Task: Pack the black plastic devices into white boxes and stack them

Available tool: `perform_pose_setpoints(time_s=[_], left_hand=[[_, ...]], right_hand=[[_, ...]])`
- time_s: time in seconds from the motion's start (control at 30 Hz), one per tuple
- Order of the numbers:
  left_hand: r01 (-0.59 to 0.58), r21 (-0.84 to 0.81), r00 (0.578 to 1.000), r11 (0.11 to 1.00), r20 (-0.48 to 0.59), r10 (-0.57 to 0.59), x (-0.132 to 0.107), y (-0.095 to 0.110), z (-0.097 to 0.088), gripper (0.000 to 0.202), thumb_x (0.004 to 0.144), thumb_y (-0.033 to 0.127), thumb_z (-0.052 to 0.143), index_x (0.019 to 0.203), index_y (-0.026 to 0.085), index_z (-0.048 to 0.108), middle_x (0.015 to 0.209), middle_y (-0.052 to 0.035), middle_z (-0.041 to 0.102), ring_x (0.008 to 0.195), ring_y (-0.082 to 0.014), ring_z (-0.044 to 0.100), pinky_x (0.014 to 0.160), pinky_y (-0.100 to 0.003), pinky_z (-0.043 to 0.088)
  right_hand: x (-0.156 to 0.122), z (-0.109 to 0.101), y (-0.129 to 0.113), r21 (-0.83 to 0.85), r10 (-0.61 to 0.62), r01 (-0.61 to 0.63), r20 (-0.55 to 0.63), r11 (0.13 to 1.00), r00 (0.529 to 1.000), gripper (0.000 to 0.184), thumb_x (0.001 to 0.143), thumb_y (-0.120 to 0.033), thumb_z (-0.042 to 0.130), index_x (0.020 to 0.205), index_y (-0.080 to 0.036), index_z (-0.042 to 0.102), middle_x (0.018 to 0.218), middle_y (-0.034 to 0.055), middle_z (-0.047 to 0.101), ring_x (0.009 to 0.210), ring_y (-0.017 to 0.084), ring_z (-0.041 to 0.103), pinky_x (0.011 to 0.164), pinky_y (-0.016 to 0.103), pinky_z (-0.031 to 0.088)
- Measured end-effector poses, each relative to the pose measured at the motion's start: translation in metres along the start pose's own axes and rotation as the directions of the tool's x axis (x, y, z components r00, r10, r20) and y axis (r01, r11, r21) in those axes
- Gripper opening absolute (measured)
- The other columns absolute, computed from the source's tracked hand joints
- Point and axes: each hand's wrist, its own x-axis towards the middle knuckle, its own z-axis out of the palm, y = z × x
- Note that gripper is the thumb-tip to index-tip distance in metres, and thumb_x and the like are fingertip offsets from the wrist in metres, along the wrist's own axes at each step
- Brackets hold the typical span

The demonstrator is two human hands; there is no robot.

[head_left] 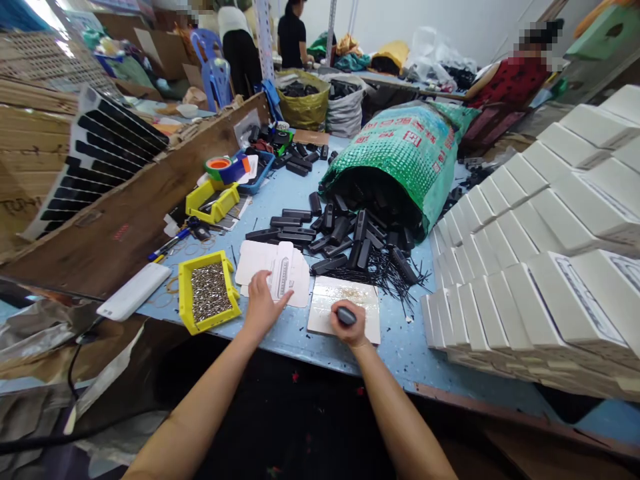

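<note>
My right hand (pixel 349 323) is closed round a dark, rounded oblong piece (pixel 346 316), its end facing up; what lies under the fist is hidden. That hand rests over a whitish flat board (pixel 325 303) with a shiny surface. My left hand (pixel 263 305) has its fingers apart over a flat white printed carton (pixel 301 277), which bears a line drawing of a long device. Just behind both hands is a pile of black oblong plastic cases (pixel 297 237), with thin black strips (pixel 385 272) scattered beside them.
A yellow bin of small metal parts (pixel 207 291) stands left, near a white power bank-like block (pixel 134 291). A green woven sack (pixel 395 153) spills cases at the back. Stacked white boxes (pixel 537 293) wall off the right. A wooden board (pixel 150 193) edges the left. Other people work behind.
</note>
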Motion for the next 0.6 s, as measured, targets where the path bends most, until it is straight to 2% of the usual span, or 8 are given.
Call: perform_pose_setpoints(time_s=[0.07, 0.17, 0.23, 0.3, 0.37, 0.4, 0.5, 0.6], left_hand=[[0.031, 0.121, 0.999, 0.992, -0.033, -0.027, 0.025, -0.012, -0.005, 0.079, 0.065, 0.033, 0.076, 0.128, 0.006, 0.037, 0.133, -0.0256, 0.040, 0.130, -0.0399, 0.036, 0.107, -0.055, 0.029], [0.115, 0.033, 0.993, 0.993, 0.009, -0.115, 0.046, -0.020, -0.007, 0.093, 0.055, 0.021, 0.079, 0.135, 0.009, 0.033, 0.130, -0.0218, 0.045, 0.127, -0.0391, 0.040, 0.106, -0.054, 0.030], [0.215, -0.185, 0.977, 0.959, 0.038, -0.212, 0.050, -0.020, -0.009, 0.086, 0.055, 0.019, 0.077, 0.132, 0.013, 0.040, 0.116, -0.0156, 0.057, 0.117, -0.0366, 0.050, 0.103, -0.054, 0.033], [0.299, -0.379, 0.954, 0.876, 0.109, -0.278, 0.047, -0.014, -0.013, 0.062, 0.059, 0.026, 0.074, 0.116, 0.013, 0.052, 0.097, -0.0114, 0.064, 0.101, -0.0336, 0.059, 0.096, -0.053, 0.039], [0.324, -0.481, 0.946, 0.815, 0.170, -0.276, 0.036, -0.004, -0.016, 0.044, 0.067, 0.037, 0.068, 0.103, 0.014, 0.057, 0.091, -0.0101, 0.066, 0.091, -0.0293, 0.063, 0.089, -0.048, 0.046], [0.325, -0.545, 0.946, 0.773, 0.185, -0.267, 0.028, 0.001, -0.017, 0.043, 0.069, 0.041, 0.066, 0.102, 0.015, 0.057, 0.093, -0.0099, 0.067, 0.091, -0.0269, 0.064, 0.087, -0.045, 0.048], [0.345, -0.798, 0.935, 0.493, 0.246, -0.255, 0.002, 0.013, -0.024, 0.042, 0.069, 0.039, 0.071, 0.105, 0.020, 0.058, 0.103, -0.0057, 0.069, 0.095, -0.0202, 0.064, 0.090, -0.038, 0.048], [0.491, -0.836, 0.871, 0.244, 0.476, -0.121, -0.008, 0.008, -0.046, 0.043, 0.063, 0.034, 0.078, 0.101, 0.019, 0.065, 0.105, -0.0071, 0.070, 0.103, -0.0237, 0.062, 0.096, -0.041, 0.044]], right_hand=[[0.003, -0.007, 0.013, 0.004, 0.101, -0.102, 0.032, 0.995, 0.994, 0.018, 0.071, -0.032, 0.067, 0.068, -0.018, 0.057, 0.059, 0.0001, 0.056, 0.055, 0.016, 0.054, 0.057, 0.030, 0.045], [0.010, -0.018, 0.030, -0.030, 0.300, -0.310, -0.170, 0.950, 0.938, 0.031, 0.077, -0.040, 0.063, 0.097, -0.018, 0.054, 0.073, 0.0008, 0.060, 0.063, 0.018, 0.059, 0.065, 0.035, 0.050], [0.012, -0.025, 0.037, -0.272, 0.264, -0.332, -0.258, 0.903, 0.929, 0.048, 0.074, -0.042, 0.066, 0.112, -0.018, 0.051, 0.095, 0.0068, 0.062, 0.082, 0.022, 0.062, 0.078, 0.042, 0.051], [0.011, -0.025, 0.037, -0.538, 0.077, -0.200, -0.243, 0.819, 0.967, 0.051, 0.074, -0.042, 0.067, 0.115, -0.016, 0.053, 0.116, 0.0133, 0.056, 0.108, 0.028, 0.054, 0.096, 0.049, 0.042], [0.005, -0.016, 0.029, -0.645, -0.062, -0.055, -0.157, 0.762, 0.986, 0.045, 0.078, -0.041, 0.064, 0.115, -0.016, 0.056, 0.126, 0.0151, 0.050, 0.122, 0.029, 0.043, 0.105, 0.051, 0.033], [0.002, -0.009, 0.022, -0.631, -0.058, -0.014, -0.093, 0.775, 0.994, 0.045, 0.080, -0.040, 0.063, 0.117, -0.017, 0.056, 0.128, 0.0150, 0.050, 0.122, 0.029, 0.044, 0.103, 0.049, 0.036], [-0.007, 0.012, -0.005, -0.419, 0.147, -0.042, 0.222, 0.907, 0.964, 0.044, 0.083, -0.036, 0.062, 0.123, -0.019, 0.054, 0.115, 0.0112, 0.060, 0.100, 0.022, 0.059, 0.082, 0.035, 0.052], [-0.004, 0.010, -0.038, -0.346, 0.183, -0.042, 0.385, 0.937, 0.905, 0.026, 0.087, -0.030, 0.057, 0.109, -0.018, 0.062, 0.096, 0.0064, 0.067, 0.081, 0.017, 0.063, 0.070, 0.028, 0.052]])
